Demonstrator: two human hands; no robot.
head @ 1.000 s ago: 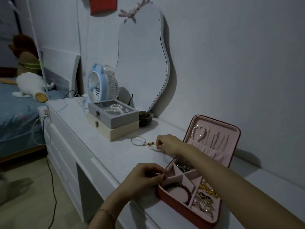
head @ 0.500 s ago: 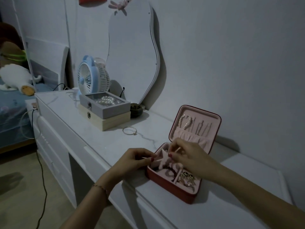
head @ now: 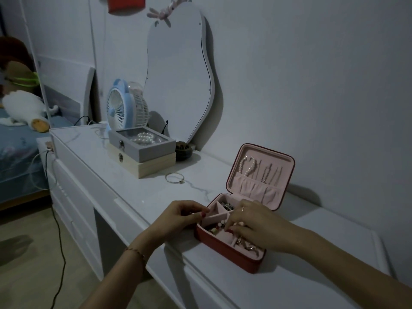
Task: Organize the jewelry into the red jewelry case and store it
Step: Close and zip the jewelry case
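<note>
Far left on the white dresser (head: 93, 175): a blue fan (head: 121, 109), then a grey box (head: 142, 144) with pearls under its clear lid, stacked on a wooden box (head: 153, 166). Not part of the job, by the look of it.

Next, alone on the top: a thin silver bangle (head: 174, 177), well apart from the case. Looks light and hard, maybe slippery. Best pinched by the rim with two fingertips and lifted, not dragged.

Then the left hand (head: 178, 216), fingers curled at the near-left corner of the red jewelry case (head: 227, 247), pinching something thin. Too small to tell what.

Inside the tray, a little beaded bracelet (head: 217, 227) with white, red and green beads. Floppy and light, easy to tangle or snag on a pink divider. Best held by a few beads and lowered in slowly.

Further right, the right hand (head: 254, 226), fingertips pinching that bracelet over the front-left pocket. More shiny pieces in the other pockets.

Last, the open lid (head: 260, 175) standing up, with a pearl string and thin chains hanging. Soft hinge, probably; close gently so nothing gets caught.
</note>
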